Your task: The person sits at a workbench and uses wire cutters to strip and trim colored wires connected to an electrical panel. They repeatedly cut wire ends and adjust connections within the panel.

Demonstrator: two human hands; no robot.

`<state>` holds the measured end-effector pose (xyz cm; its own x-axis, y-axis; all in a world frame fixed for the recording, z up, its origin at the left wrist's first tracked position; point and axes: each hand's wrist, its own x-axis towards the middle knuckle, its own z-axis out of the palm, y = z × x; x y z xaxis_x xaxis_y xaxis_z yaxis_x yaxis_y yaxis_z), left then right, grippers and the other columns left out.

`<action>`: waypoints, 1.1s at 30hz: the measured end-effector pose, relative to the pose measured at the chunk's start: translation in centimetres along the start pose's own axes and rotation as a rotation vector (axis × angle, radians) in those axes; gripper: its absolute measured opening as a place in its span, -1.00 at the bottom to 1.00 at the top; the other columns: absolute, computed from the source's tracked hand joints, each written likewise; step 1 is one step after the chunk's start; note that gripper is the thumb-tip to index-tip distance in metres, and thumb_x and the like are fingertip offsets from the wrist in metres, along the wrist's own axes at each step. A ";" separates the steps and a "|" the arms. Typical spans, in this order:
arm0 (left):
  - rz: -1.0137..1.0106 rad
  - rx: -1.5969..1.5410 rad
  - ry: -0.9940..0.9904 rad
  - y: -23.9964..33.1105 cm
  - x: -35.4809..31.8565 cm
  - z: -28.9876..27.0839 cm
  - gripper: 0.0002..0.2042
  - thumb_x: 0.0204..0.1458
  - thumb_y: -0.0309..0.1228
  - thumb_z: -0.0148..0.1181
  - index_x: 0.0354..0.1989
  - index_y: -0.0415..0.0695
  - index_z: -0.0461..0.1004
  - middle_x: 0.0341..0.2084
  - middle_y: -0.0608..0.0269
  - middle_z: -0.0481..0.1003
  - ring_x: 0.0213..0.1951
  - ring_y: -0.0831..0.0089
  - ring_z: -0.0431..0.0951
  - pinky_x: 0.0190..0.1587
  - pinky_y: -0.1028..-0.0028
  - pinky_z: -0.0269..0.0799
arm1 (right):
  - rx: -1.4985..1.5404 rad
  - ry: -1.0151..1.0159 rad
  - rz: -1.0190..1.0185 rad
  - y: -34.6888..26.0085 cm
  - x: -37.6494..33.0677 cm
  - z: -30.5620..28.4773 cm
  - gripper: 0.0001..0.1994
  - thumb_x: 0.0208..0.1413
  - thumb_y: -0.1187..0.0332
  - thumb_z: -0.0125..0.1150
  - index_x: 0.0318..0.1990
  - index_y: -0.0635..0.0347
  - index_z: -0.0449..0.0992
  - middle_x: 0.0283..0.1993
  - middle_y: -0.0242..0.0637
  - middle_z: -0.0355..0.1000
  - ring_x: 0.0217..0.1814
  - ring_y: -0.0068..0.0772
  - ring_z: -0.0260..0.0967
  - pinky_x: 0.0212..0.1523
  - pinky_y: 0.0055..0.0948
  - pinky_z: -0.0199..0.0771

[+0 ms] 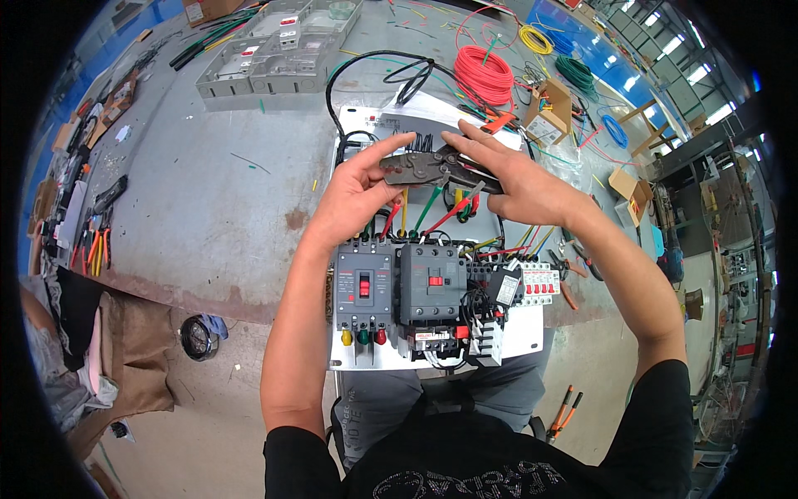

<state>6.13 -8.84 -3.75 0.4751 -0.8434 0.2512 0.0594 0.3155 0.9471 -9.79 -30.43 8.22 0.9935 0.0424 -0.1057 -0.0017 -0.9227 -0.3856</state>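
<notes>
Both hands, left hand (353, 193) and right hand (507, 179), are closed around a crimping tool (428, 168); below them, several breaker wires (428, 208) are fitted, others loose.

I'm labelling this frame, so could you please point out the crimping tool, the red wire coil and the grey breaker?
Crimping tool (420, 169), head view, its dark body.
Red wire coil (485, 75), head view, its loops.
Grey breaker (363, 287), head view, its front face.

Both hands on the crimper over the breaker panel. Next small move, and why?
Probably lower the crimping tool onto the green wire end just below it. Left hand steadies the tool's head, right hand grips the handles, and the wires rising from the breakers stand free under the tool.
</notes>
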 end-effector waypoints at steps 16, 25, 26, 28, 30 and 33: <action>-0.020 0.011 0.009 -0.2 0.2 0.1 -0.43 0.30 -0.43 0.22 0.48 -0.17 0.25 -0.21 0.19 0.70 -0.28 0.62 0.52 -0.12 0.51 0.50 | -0.039 0.167 -0.097 0.5 1.0 -2.5 -0.07 -0.03 0.62 0.24 0.58 -0.08 0.11 0.64 0.17 -0.06 0.58 0.22 0.13 0.44 -0.14 0.32; 0.058 0.265 0.165 4.9 -0.1 -0.6 -0.47 0.22 -0.38 0.32 0.36 -0.23 0.42 -0.03 0.16 0.63 -0.14 0.49 0.55 -0.01 0.45 0.53 | 0.490 0.139 0.049 -1.8 -1.8 -10.2 -0.18 0.04 0.62 0.21 0.54 0.09 0.22 0.40 -0.22 0.39 0.42 -0.39 0.33 0.42 -0.42 0.25; 0.172 0.272 0.152 6.7 0.7 0.2 -0.47 0.22 -0.39 0.32 0.36 -0.23 0.42 -0.06 0.18 0.63 -0.13 0.50 0.55 -0.02 0.46 0.53 | 0.561 0.160 0.071 -1.8 -2.9 -10.8 -0.26 0.16 0.51 0.33 0.53 0.13 0.24 0.36 -0.28 0.42 0.38 -0.44 0.34 0.41 -0.41 0.26; 0.270 0.224 0.156 10.9 2.1 2.6 -0.46 0.19 -0.41 0.35 0.35 -0.23 0.43 -0.18 0.28 0.60 -0.17 0.57 0.54 -0.10 0.53 0.51 | 0.613 0.085 0.078 -3.1 -4.2 -12.7 -0.29 0.20 0.44 0.36 0.51 0.18 0.26 0.31 -0.28 0.47 0.32 -0.44 0.38 0.39 -0.39 0.29; 0.247 0.188 0.005 14.2 3.9 5.3 -0.44 0.19 -0.39 0.32 0.38 -0.20 0.40 -0.23 0.32 0.57 -0.23 0.61 0.50 -0.16 0.56 0.44 | 0.651 -0.034 0.042 -3.7 -5.6 -14.6 -0.37 0.26 0.32 0.38 0.44 0.26 0.34 0.19 -0.27 0.54 0.22 -0.43 0.44 0.34 -0.37 0.34; 0.297 0.131 -0.178 17.1 5.7 8.9 -0.71 0.26 -0.32 0.30 0.06 -0.20 0.57 -0.45 0.43 0.47 -0.47 0.70 0.36 -0.43 0.61 0.27 | 0.843 -0.152 -0.017 -4.4 -6.8 -15.7 -0.47 0.32 0.24 0.31 0.35 0.30 0.41 0.16 -0.16 0.57 0.19 -0.29 0.57 0.27 -0.37 0.41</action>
<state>2.05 -12.14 15.70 0.2936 -0.7896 0.5389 -0.1769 0.5091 0.8423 -14.79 -32.62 25.00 0.9683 0.1601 -0.1917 -0.1304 -0.3305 -0.9347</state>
